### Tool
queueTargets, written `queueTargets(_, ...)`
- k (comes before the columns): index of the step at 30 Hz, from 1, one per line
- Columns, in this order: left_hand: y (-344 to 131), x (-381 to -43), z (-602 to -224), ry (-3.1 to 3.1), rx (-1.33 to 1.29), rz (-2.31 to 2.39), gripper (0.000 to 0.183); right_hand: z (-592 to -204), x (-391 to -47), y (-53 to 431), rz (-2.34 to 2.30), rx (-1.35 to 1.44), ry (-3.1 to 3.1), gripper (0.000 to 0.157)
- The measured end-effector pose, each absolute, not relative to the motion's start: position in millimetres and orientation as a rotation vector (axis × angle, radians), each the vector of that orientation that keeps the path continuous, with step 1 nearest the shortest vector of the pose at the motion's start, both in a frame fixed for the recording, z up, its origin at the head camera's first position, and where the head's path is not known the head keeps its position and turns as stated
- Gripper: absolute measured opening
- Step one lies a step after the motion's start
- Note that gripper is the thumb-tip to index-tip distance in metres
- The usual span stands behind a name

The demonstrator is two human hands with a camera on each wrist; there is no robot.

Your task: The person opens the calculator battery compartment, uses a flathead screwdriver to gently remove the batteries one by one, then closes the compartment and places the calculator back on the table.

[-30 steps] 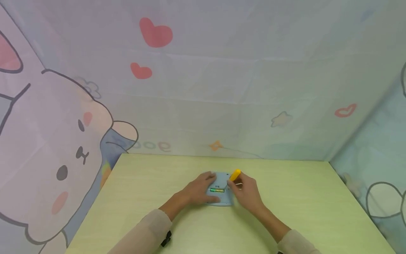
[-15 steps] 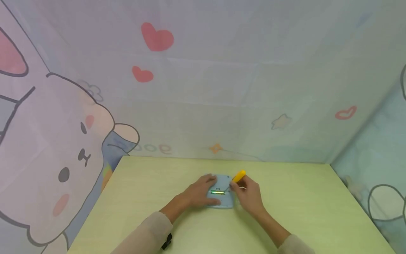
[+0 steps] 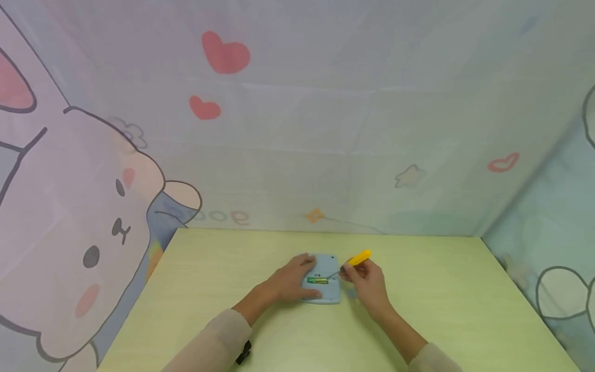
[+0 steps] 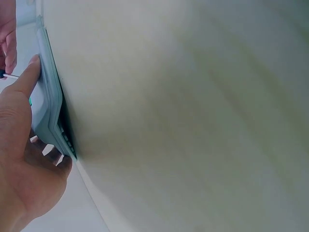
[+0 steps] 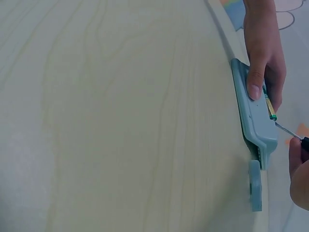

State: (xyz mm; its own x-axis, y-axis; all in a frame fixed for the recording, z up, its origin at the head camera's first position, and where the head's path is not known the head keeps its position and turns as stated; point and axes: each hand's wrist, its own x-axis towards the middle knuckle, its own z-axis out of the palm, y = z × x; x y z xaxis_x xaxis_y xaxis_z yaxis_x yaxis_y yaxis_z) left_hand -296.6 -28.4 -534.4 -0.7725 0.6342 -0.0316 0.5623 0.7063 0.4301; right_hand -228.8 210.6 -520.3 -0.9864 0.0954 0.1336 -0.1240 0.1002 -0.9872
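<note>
A light-blue calculator (image 3: 327,265) lies back side up on the table, its battery slot uncovered. One green and gold battery (image 3: 318,280) sits in that slot. My left hand (image 3: 292,279) grips the calculator's left part, thumb along the near side and fingers toward the far side; the left wrist view shows keys underneath. Between thumb and fingers, my right hand (image 3: 369,287) pinches a screwdriver (image 3: 360,258) with a yellow handle. The thin metal shaft slants down left, its tip at the battery's right end, as the right wrist view (image 5: 288,130) also shows.
A small light-blue piece, apparently the battery cover (image 5: 255,186), lies on the table right of the calculator, partly behind the right hand in the head view. The pale wood-grain table (image 3: 223,268) meets a printed cloth backdrop (image 3: 297,129) at the back.
My right hand has shifted slightly right, and the screwdriver handle has tipped lower to the right. The small blue piece now shows beside that hand. My left hand stays on the calculator.
</note>
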Motion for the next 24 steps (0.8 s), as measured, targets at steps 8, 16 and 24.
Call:
queueTargets(8,-30.2,-296.8,-535.9,2.738,0.983,0.596,0.096,-514.6,-226.4,202.7,1.781,0.105,-2.282,0.015)
queueTargets(16,-30.4,-295.7,-533.3,2.733,0.993,0.609,0.095,-506.5,-225.1,190.6,1.297,0.343,-2.432,0.012)
queueTargets(24,-31.2,-296.4,-534.7,2.73,0.991,0.603,0.095,-510.5,-230.3,193.0,1.336,0.33,-2.428,0.008)
